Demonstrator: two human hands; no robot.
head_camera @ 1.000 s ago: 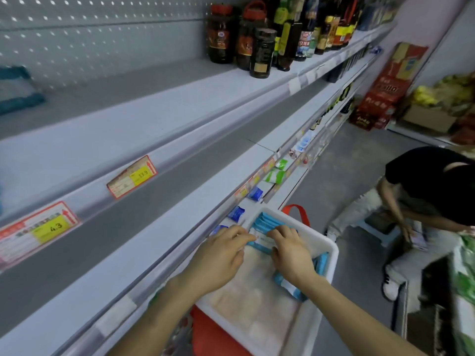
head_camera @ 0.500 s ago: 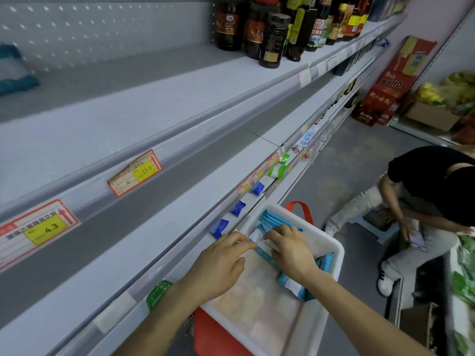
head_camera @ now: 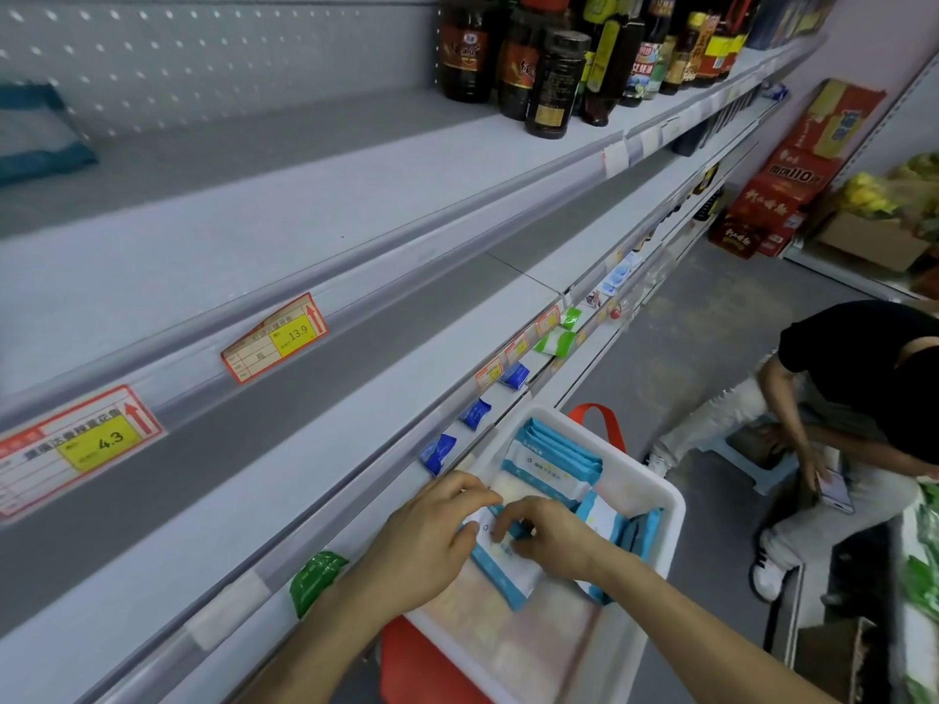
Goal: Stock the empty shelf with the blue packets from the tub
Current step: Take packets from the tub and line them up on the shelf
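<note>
Left hand (head_camera: pixel 426 543) and right hand (head_camera: pixel 555 540) both pinch one blue-edged packet (head_camera: pixel 504 569) over the white tub (head_camera: pixel 671 505); other packets (head_camera: pixel 554 464) lie beyond.

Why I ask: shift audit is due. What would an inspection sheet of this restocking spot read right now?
Surface: empty shelf bare where visible, no packets on it yet.
Job's things: white tub holds blue packets stacked at its far end and right side; one packet held over the tub's middle.
Clutter: small blue sachets and a green pack on the tier below the shelf edge; price tags on the rail above.
Grippers: left hand and right hand both grip the one packet.
Cables: nothing seen.
Surroundings: dark bottles on the upper shelf; a crouching person in the aisle; red cartons by the far wall.
</note>
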